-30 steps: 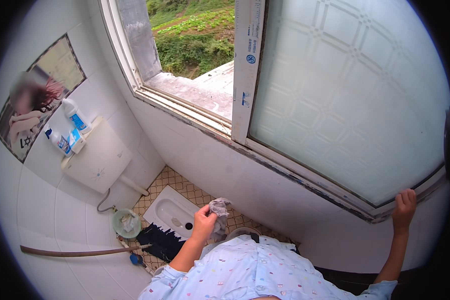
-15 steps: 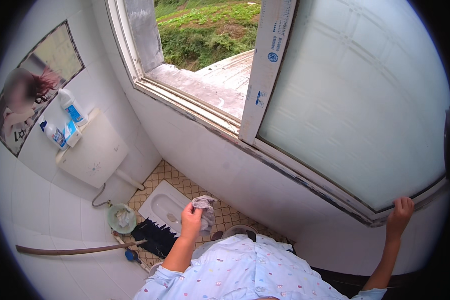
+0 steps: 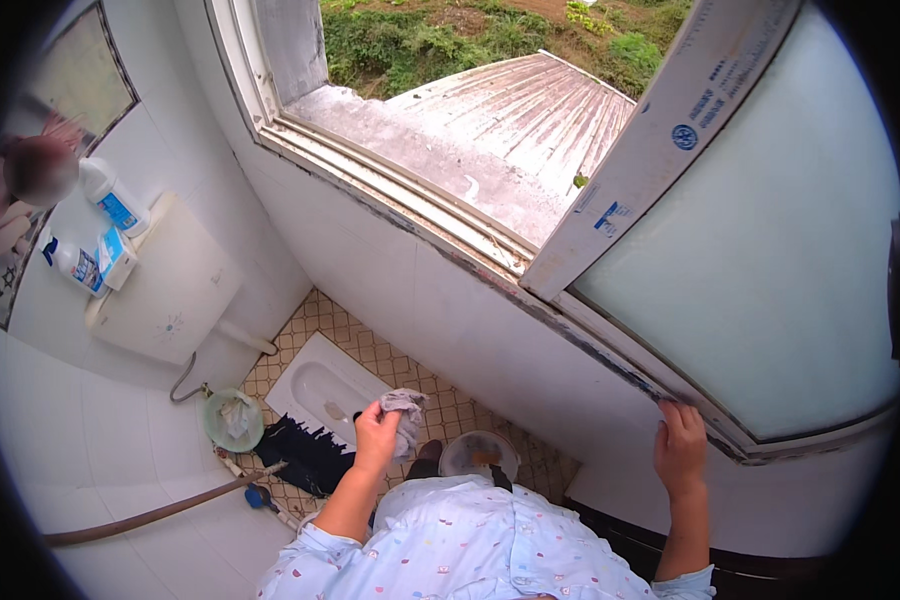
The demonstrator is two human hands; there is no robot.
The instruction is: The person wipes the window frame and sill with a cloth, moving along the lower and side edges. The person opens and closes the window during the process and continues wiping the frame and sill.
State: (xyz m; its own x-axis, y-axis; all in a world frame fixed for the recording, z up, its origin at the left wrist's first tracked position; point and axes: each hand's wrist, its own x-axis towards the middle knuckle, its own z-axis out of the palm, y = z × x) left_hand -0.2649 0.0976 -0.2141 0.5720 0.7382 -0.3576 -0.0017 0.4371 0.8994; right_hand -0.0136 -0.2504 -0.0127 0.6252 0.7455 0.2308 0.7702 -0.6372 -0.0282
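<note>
My left hand (image 3: 375,436) is closed around a crumpled greyish cloth (image 3: 403,412), held above the squat toilet (image 3: 320,385). My right hand (image 3: 681,445) is raised to the window frame (image 3: 705,408). Its fingertips touch the lower edge below the frosted pane (image 3: 770,270). The fingers reach upward, slightly bent, and I see nothing held in them. On the left, the window stands open on a rough concrete ledge (image 3: 370,125).
A white bucket (image 3: 460,462) stands by my feet. Leftward are a dark fringed mat (image 3: 305,455), a lined green bin (image 3: 233,421) and a brown hose (image 3: 160,517). Bottles (image 3: 115,197) and a small box (image 3: 115,258) sit on the cistern (image 3: 175,290).
My right hand has moved left along the lower window frame, from the far corner toward the middle. The left hand still holds the cloth. The whole view has shifted, showing more of the roof outside.
</note>
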